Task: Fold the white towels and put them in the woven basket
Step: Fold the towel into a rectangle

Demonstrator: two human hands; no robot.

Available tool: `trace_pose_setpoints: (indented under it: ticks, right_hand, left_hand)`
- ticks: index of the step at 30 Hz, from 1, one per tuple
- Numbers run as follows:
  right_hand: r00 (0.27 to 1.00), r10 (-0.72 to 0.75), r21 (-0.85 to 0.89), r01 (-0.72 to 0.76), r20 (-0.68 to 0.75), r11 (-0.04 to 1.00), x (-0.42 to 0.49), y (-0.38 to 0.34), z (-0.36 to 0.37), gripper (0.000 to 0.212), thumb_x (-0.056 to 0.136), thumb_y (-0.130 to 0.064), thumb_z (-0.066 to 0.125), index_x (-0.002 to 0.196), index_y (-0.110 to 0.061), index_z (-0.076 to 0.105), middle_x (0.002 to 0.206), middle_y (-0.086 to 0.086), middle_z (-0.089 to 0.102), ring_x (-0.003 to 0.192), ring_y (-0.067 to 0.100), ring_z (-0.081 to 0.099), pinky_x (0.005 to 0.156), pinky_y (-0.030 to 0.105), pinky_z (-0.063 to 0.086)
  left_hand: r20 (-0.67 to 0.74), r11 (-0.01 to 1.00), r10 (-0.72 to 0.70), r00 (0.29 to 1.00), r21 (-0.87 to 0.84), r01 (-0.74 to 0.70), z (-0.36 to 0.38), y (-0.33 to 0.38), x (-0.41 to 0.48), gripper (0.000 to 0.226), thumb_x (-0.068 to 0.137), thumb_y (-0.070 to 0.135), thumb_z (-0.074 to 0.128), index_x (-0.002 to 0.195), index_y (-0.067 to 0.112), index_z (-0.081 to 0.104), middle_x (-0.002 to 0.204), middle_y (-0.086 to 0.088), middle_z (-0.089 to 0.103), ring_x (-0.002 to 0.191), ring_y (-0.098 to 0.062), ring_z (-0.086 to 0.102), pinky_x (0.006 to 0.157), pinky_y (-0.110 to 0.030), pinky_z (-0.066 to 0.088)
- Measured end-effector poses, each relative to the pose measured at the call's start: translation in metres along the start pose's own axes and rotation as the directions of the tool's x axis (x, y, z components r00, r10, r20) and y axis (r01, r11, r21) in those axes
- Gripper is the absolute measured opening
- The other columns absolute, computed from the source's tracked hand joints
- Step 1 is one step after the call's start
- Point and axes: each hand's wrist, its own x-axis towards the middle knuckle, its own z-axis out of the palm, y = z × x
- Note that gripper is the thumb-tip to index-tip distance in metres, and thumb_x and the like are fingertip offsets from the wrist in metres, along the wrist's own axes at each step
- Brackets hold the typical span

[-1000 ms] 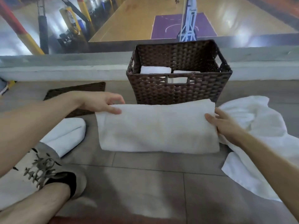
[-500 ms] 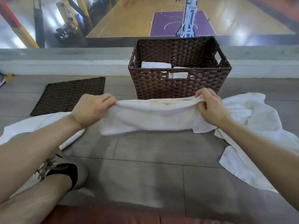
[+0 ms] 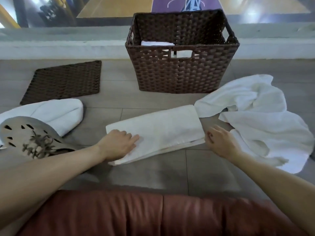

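On the floor before the woven basket, we are pressing our left grip, released, on the folded towel; right grip sitting at its end, can't tell if grasping

Both forearms are seen bare as far as the wrists, and the left hand and the right hand are likewise uncovered. A single shoe is worn on the foot seen at the left edge. Its rounded, pale grey-beige surface is pierced by short dark slots set in loose rows. It is fastened with dark brownish laces, which are gathered in a tangled knot.
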Motion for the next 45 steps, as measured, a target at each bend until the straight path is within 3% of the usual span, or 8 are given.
trace_pose_setpoints:
  ticks: [5, 11, 27, 30, 32, 34, 39, 45]
  right_hand:
    - [0.808, 0.515, 0.267, -0.584, 0.288, 0.767, 0.043, -0.042, -0.009, 0.061, 0.094, -0.071, 0.057, 0.097, -0.01, 0.061, 0.088, 0.003, 0.068, 0.092, 0.03, 0.066, 0.067, 0.039, 0.045]
    - [0.589, 0.562, 0.291, -0.795, 0.581, 0.533, 0.073, -0.049, 0.004, 0.085, 0.07, -0.059, 0.091, 0.127, -0.002, 0.063, 0.121, 0.008, 0.067, 0.106, 0.03, 0.067, 0.082, 0.039, 0.057]
    - [0.841, 0.486, 0.14, -0.525, 0.237, 0.84, 0.078, -0.085, -0.095, 0.055, 0.081, -0.027, 0.084, 0.132, -0.015, 0.068, 0.11, 0.005, 0.071, 0.101, 0.028, 0.066, 0.085, 0.041, 0.06]
    - [0.974, 0.217, 0.054, -0.22, 0.065, 0.974, 0.068, -0.166, -0.1, 0.033, 0.087, -0.019, 0.073, 0.119, -0.019, 0.065, 0.1, 0.003, 0.065, 0.086, 0.027, 0.061, 0.069, 0.037, 0.052]
    - [0.998, 0.013, 0.007, -0.014, 0.059, 1.0, 0.05, -0.219, -0.08, 0.023, 0.088, -0.017, 0.067, 0.11, -0.017, 0.062, 0.097, 0.001, 0.064, 0.08, 0.028, 0.059, 0.067, 0.037, 0.048]
    - [0.964, -0.189, 0.017, 0.189, 0.188, 0.982, 0.031, -0.254, -0.046, 0.025, 0.092, -0.018, 0.064, 0.116, -0.016, 0.063, 0.109, 0.004, 0.067, 0.091, 0.031, 0.066, 0.075, 0.04, 0.053]
    - [0.677, -0.397, 0.144, 0.4, 0.619, 0.905, 0.01, -0.25, 0.009, 0.045, 0.1, -0.051, 0.063, 0.135, -0.023, 0.066, 0.135, 0.001, 0.066, 0.121, 0.027, 0.062, 0.102, 0.047, 0.051]
    - [0.973, 0.224, 0.408, -0.225, 0.053, 0.885, 0.047, -0.198, 0.018, 0.036, 0.096, -0.049, 0.07, 0.115, -0.019, 0.069, 0.112, -0.001, 0.071, 0.104, 0.025, 0.066, 0.089, 0.037, 0.051]
  left_hand:
    - [0.187, 0.965, -0.173, 0.967, -0.166, 0.205, -0.009, 0.033, 0.055, 0.063, 0.111, 0.067, 0.02, 0.169, 0.046, 0.011, 0.18, -0.008, 0.007, 0.166, -0.034, 0.007, 0.13, -0.063, 0.016]
    - [0.312, 0.963, -0.062, 0.948, -0.232, 0.14, 0.035, 0.055, 0.055, 0.067, 0.109, 0.071, 0.004, 0.166, 0.047, -0.019, 0.177, -0.006, -0.025, 0.163, -0.029, -0.028, 0.128, -0.067, -0.01]
    - [0.232, 0.842, -0.299, 0.926, -0.393, 0.37, 0.044, 0.042, 0.062, 0.063, 0.106, 0.063, 0.026, 0.163, 0.041, 0.04, 0.18, -0.01, 0.01, 0.167, -0.03, 0.005, 0.134, -0.051, 0.009]
    - [0.287, 0.216, -0.666, 0.688, -0.809, 0.546, 0.012, 0.024, 0.059, 0.064, 0.102, 0.064, 0.035, 0.106, 0.024, 0.084, 0.13, -0.006, 0.076, 0.123, -0.028, 0.067, 0.104, -0.044, 0.049]
    - [0.626, -0.489, -0.571, 0.531, -0.779, 0.393, -0.012, 0.006, 0.055, 0.079, 0.101, 0.078, 0.035, 0.102, 0.015, 0.083, 0.105, -0.008, 0.083, 0.097, -0.028, 0.077, 0.086, -0.041, 0.053]
    - [0.786, -0.757, -0.394, 0.477, -0.571, 0.316, -0.021, -0.012, 0.048, 0.092, 0.089, 0.09, 0.041, 0.11, 0.009, 0.079, 0.105, -0.012, 0.082, 0.096, -0.032, 0.078, 0.09, -0.044, 0.055]
    - [0.825, -0.691, -0.47, 0.315, -0.566, 0.451, 0.0, -0.012, 0.04, 0.059, 0.076, 0.058, 0.082, 0.105, 0.007, 0.075, 0.101, -0.014, 0.077, 0.089, -0.029, 0.073, 0.081, -0.042, 0.056]
    - [0.557, -0.227, -0.806, 0.2, -0.603, 0.765, 0.023, -0.013, 0.036, 0.062, 0.101, 0.046, 0.044, 0.106, -0.007, 0.076, 0.11, -0.026, 0.07, 0.119, -0.036, 0.058, 0.1, -0.041, 0.047]
